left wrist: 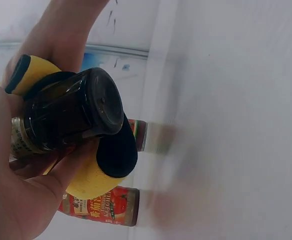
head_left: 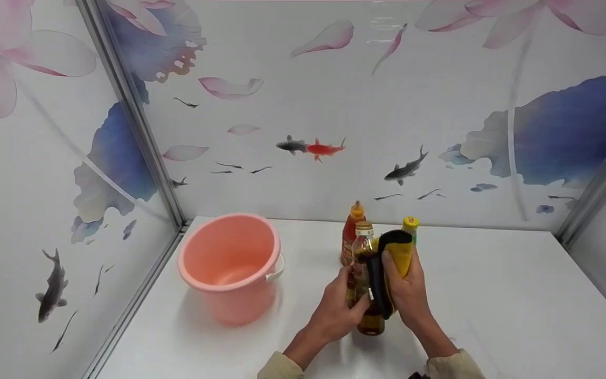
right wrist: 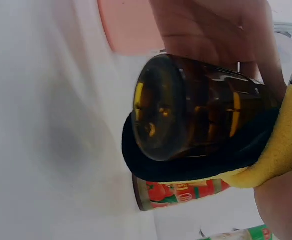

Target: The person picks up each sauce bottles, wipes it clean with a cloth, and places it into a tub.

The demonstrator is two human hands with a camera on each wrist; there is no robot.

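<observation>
My left hand grips a glass bottle of dark amber liquid with a gold cap. The bottle is lifted off the table, and both wrist views show its round base. A folded yellow and black cloth is in my right hand, pressed along the bottle's right side. In the right wrist view the cloth's black side wraps under the glass. Behind the held bottle stands a red ketchup bottle with an orange nozzle cap. A small bottle with a yellow cap is partly hidden by the cloth.
A pink bucket with a white handle stands on the white table, left of the hands. Printed white panels rise along the table's back and sides, joined by a metal corner post at the left.
</observation>
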